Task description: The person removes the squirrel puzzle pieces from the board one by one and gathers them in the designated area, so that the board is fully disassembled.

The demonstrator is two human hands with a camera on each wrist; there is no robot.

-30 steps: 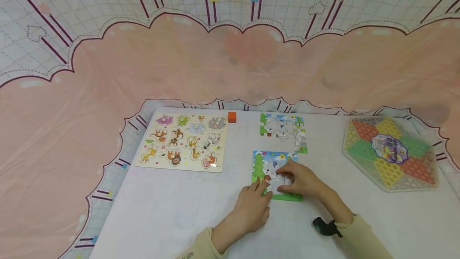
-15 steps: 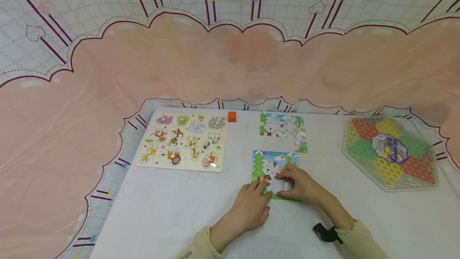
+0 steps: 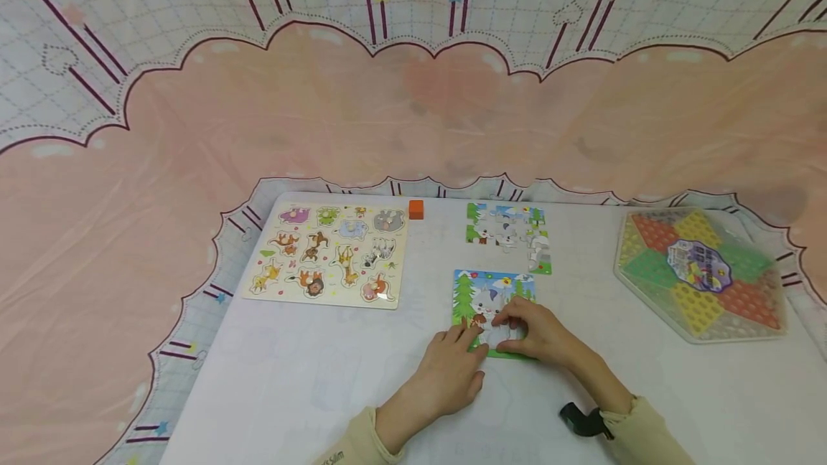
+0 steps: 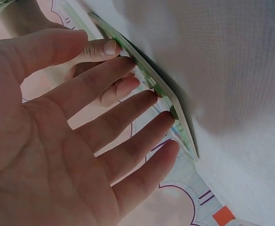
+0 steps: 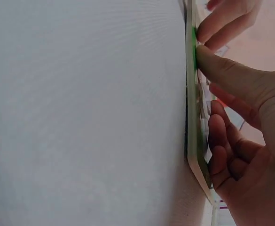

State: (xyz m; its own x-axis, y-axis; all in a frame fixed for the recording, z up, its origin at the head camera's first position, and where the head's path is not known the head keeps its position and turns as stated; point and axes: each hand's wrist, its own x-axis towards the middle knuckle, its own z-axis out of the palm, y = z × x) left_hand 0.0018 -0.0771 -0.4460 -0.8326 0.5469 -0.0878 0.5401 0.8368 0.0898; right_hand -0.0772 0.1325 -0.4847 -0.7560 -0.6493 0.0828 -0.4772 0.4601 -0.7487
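Note:
A small jigsaw board [image 3: 464, 293] with a white cartoon animal, green trees and blue sky lies on the white table in the head view. My left hand [image 3: 446, 375] rests its outstretched fingertips on the board's lower left; the left wrist view shows the straight fingers [image 4: 123, 120] against it. At the lower right, my right hand [image 3: 543, 336] bends thumb and fingers around a pale puzzle piece [image 3: 510, 334] low on the board. In the right wrist view, its thumb [image 5: 222, 66] bears on the picture near the edge; the piece is partly hidden.
Behind the board lie several loose jigsaw pieces [image 3: 507, 234]. An animal peg puzzle [image 3: 329, 293] is at left, near an orange cube [image 3: 416, 209]. A clear hexagonal box [image 3: 701, 278] of coloured pegs stands at right. A black object [image 3: 581, 420] sits by the right sleeve.
My right hand has shifted slightly left and down over the board, bringing the pale piece with it. My left hand stays nearly still on the board.

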